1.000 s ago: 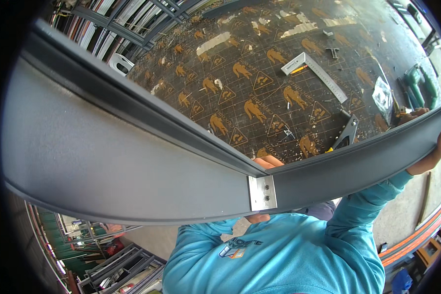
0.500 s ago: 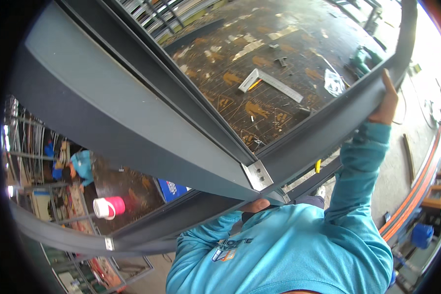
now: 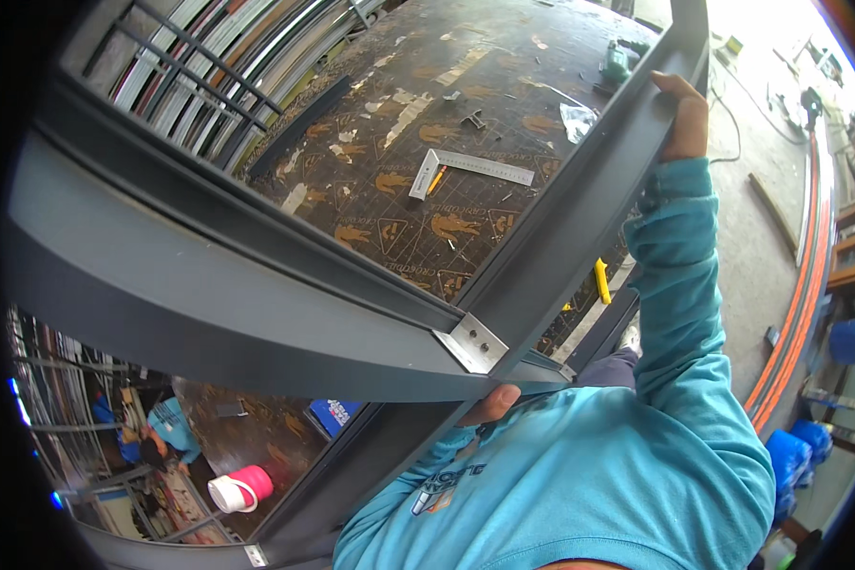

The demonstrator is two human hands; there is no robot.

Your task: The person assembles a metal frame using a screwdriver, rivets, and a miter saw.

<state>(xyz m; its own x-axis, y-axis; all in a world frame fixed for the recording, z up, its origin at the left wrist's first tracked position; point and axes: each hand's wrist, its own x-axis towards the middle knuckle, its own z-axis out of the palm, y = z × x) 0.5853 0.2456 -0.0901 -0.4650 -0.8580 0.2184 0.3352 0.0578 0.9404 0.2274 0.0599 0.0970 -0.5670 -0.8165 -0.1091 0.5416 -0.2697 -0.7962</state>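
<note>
A large dark grey metal frame is held up in front of my body, tilted. A long rail joins it at a small silver angle bracket with two dark screws. My right hand grips the frame's upper right length, its thumb over the edge. Just below the bracket, my left hand holds the frame from beneath; only the thumb and part of the hand show, and the other fingers are hidden. A second silver bracket sits on the frame at the lower left.
A worn brown board table lies beyond, bearing a set square, a pencil and a green power tool. A pink-and-white jug stands left, near another person. Stacked metal lengths fill the far left.
The frame has turned in view, its long rail swinging lower on the left. My right hand has moved up and left with it; my left hand keeps its hold near the bracket.
</note>
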